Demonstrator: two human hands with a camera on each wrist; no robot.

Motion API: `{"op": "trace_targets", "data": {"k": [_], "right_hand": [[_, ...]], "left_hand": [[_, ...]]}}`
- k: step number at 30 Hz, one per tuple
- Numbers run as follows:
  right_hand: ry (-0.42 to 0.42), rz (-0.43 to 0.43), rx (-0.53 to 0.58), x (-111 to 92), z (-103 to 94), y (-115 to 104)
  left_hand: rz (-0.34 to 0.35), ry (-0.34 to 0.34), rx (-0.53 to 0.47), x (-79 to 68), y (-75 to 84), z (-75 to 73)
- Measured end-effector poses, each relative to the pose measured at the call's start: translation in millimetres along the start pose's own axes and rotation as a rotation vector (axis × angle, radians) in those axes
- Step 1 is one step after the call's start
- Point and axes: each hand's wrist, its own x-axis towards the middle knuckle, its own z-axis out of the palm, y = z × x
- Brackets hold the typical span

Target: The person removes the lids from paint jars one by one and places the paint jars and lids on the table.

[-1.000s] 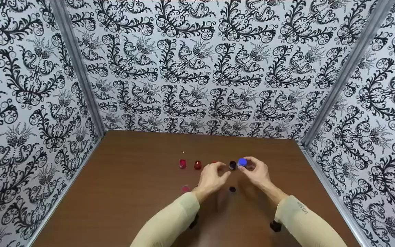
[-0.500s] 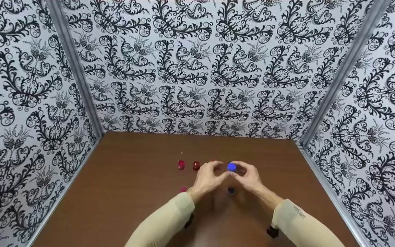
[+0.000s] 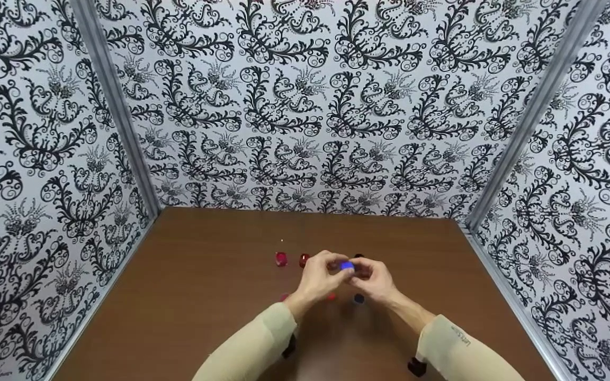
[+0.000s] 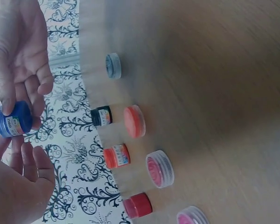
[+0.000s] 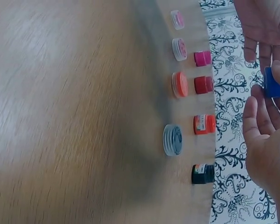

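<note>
A small blue paint jar (image 3: 346, 266) with a printed label is held up between both hands. My left hand (image 3: 320, 275) pinches it from the left, and my right hand (image 3: 376, 278) from the right. In the left wrist view the blue jar (image 4: 14, 120) shows its label, with a thumb lying on its side. In the right wrist view fingers partly cover the jar (image 5: 273, 83). Behind the hands stand a black jar (image 5: 203, 173), an orange jar (image 5: 204, 124), a red jar (image 5: 204, 85) and a magenta jar (image 5: 202, 58).
In front of the jars several round, clear-rimmed lids lie on the brown table (image 3: 204, 296): a dark lid (image 5: 172, 139), an orange lid (image 5: 179, 84) and pink ones, including a pink lid (image 5: 179, 49). Patterned wall panels (image 3: 305, 132) enclose the table.
My right hand has brought the blue jar leftward, away from beside the black jar, to my left hand. My left fingers have closed in on the jar.
</note>
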Motion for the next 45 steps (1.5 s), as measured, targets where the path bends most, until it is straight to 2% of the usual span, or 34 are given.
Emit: {"op": "trace_targets", "data": {"k": [3,7,15,22,25,36,42,45], "right_hand": [[-0.017,-0.017,0.018,-2,1.0,-2],[-0.018,-0.034,0.024,-3,2.8,-4],[-0.060,-0.055,0.007,-1,6.9,-10],[-0.082,-0.122,0.020,-1,5.8,-6],[-0.090,-0.146,0.027,-1,5.7,-5],[-0.099,-0.211,0.055,3,7.7,-2],[-0.105,-0.221,0.048,3,11.1,-1],[-0.082,-0.227,0.017,3,13.0,-1]], "left_hand": [[0.019,-0.013,-0.001,-1.7,2.1,-2.7],[0.005,-0.032,-0.013,-3.5,3.0,-6.6],[0.001,-0.017,-0.018,-5.1,3.2,-13.6],[0.008,-0.121,-0.074,-5.2,1.7,-19.3],[0.003,-0.141,-0.098,-4.5,1.8,-22.0],[-0.042,-0.104,-0.105,-6.1,6.4,-23.9],[-0.076,-0.061,-0.112,-8.8,5.9,-21.9],[-0.091,-0.033,-0.117,-9.6,7.5,-20.8]]}}
